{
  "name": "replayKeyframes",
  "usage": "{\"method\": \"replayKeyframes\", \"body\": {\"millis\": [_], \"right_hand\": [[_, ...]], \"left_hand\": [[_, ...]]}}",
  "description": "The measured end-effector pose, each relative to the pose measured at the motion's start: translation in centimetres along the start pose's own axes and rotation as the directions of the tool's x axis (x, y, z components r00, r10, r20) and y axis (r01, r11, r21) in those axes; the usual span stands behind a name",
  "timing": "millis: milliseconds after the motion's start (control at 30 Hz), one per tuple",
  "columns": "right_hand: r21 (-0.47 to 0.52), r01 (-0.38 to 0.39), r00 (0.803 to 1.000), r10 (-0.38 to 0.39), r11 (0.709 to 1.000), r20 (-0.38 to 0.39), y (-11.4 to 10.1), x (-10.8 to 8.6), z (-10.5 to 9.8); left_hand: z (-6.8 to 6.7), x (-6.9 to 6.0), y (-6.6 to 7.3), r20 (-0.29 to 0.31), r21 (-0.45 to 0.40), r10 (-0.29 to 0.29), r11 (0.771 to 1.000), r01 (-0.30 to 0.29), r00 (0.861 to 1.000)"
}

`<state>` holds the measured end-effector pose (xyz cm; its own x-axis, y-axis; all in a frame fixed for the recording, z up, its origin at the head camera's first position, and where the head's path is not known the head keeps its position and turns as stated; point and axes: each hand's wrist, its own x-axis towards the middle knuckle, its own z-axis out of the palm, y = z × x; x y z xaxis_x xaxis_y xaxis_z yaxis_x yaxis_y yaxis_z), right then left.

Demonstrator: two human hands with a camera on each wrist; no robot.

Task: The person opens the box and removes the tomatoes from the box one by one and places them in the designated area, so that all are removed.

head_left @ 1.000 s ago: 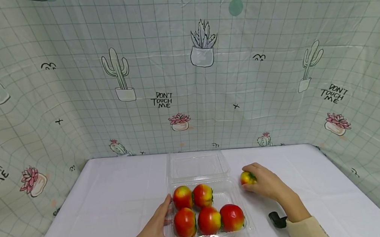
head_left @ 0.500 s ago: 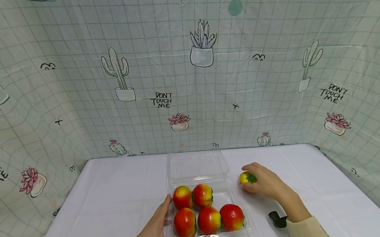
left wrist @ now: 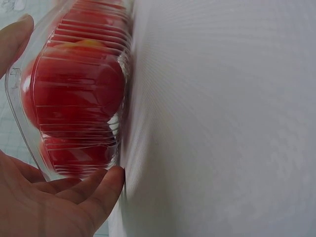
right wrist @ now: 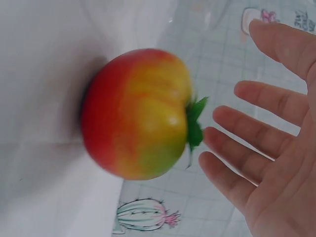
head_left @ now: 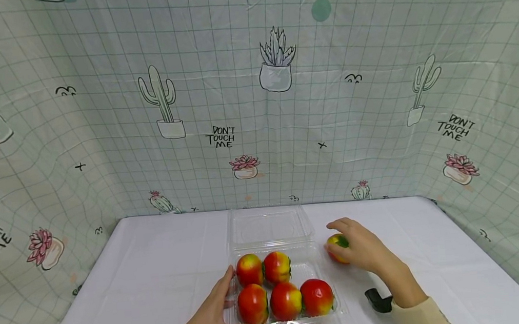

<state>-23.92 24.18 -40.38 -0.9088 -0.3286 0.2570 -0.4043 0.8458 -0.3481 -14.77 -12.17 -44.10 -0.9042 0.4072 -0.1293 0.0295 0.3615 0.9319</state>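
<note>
Moved, head: right hand, fingers spread off the lone tomato, just beneath on the desk; left hand grips clear box. Left wrist: boxed tomatoes before its palm. Right wrist: released hand, leaves near fingertips.

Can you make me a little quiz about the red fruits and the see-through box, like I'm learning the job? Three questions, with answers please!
1. How many fruits sit inside the clear box?
2. True or false: the right grip is stretched out by the loose fruit, not wrapped round it.
3. In the head view, where does the clear box have a space for another fruit?
A) back left
B) back right
C) front middle

Key:
1. Five
2. True
3. B
</note>
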Motion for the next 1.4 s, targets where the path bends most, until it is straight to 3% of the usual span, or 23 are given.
{"method": "replayKeyframes", "body": {"millis": [367, 967, 1400], "right_hand": [[-0.035, 0.070, 0.996, -0.072, 0.997, -0.057, -1.7, -0.2, -0.4], [-0.067, 0.099, 0.995, -0.099, 0.993, 0.008, -4.0, -0.9, -1.0], [-0.057, 0.193, 0.981, -0.192, 0.980, 0.025, -5.1, -1.1, -0.2]], "left_hand": [[-0.1, -0.1, 0.0, -0.002, 0.044, 0.027, 0.999, -0.027, 1.000], [0.0, 0.1, 0.0, -0.009, 0.038, 0.004, 0.999, -0.003, 1.000], [-0.1, 0.1, 0.2, -0.006, 0.028, -0.008, 1.000, 0.008, 1.000]]}}
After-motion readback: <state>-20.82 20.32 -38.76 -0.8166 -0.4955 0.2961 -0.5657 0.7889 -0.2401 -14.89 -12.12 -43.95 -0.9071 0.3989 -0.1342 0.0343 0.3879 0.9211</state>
